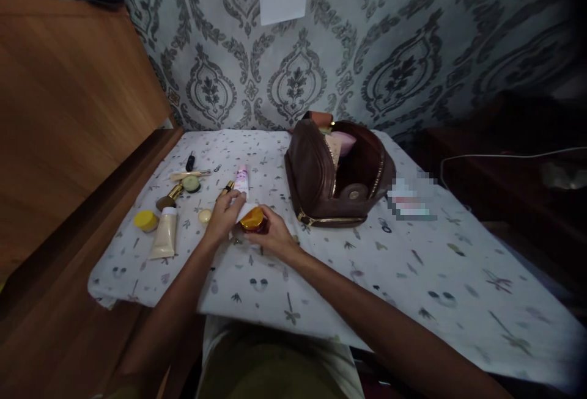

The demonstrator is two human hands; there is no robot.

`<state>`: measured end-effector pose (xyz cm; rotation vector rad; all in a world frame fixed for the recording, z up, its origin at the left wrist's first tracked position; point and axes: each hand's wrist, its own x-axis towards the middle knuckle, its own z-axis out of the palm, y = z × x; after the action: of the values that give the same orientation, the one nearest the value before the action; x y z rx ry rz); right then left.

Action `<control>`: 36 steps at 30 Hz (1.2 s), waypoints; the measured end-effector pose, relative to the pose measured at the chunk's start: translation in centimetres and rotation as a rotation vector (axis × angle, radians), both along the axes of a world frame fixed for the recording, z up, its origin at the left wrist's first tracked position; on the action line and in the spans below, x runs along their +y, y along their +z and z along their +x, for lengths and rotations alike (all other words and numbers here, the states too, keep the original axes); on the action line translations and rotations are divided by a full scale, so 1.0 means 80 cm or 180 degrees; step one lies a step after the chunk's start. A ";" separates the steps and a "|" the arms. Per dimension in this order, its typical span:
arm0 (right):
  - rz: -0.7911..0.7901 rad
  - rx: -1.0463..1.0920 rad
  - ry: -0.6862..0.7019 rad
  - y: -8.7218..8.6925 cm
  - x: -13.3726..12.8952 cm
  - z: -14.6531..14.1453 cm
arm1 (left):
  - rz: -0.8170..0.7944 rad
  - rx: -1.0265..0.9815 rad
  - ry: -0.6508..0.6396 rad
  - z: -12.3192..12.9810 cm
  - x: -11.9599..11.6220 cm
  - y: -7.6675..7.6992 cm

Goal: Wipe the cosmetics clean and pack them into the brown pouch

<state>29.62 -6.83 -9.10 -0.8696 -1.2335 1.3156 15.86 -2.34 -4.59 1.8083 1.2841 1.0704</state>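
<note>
My right hand [277, 235] grips a small amber jar with a shiny golden top [253, 220], its fingers and thumb around the side. In my left hand [224, 214] a white cloth or tissue [246, 209] is pinched against the jar's upper left edge. Just beyond the left hand lie a pink and white tube [241, 178] and a black and gold tube [227, 189]. A round cream-coloured item [204, 216] sits beside that hand's left edge. To the right stands a brown zippered bag [307, 170], its top gaping, with a pink item [343, 142] inside.
At the left lie a beige squeeze tube [165, 235], yellow-lidded jar [145, 221], makeup brush [169, 199], round green container [191, 184] and small black item [190, 161]. A blurred packet [411, 198] lies right of the bag. A wooden cabinet [77, 87] borders the patterned tablecloth [321, 301].
</note>
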 end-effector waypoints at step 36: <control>-0.1271 0.1763 0.0750 0.022 -0.007 0.013 | 0.0305 -0.0115 0.0292 0.000 -0.029 0.009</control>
<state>30.67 -7.41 -7.31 -0.5728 -0.6580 1.8787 15.84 -4.64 -3.83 1.8065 1.3253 1.2282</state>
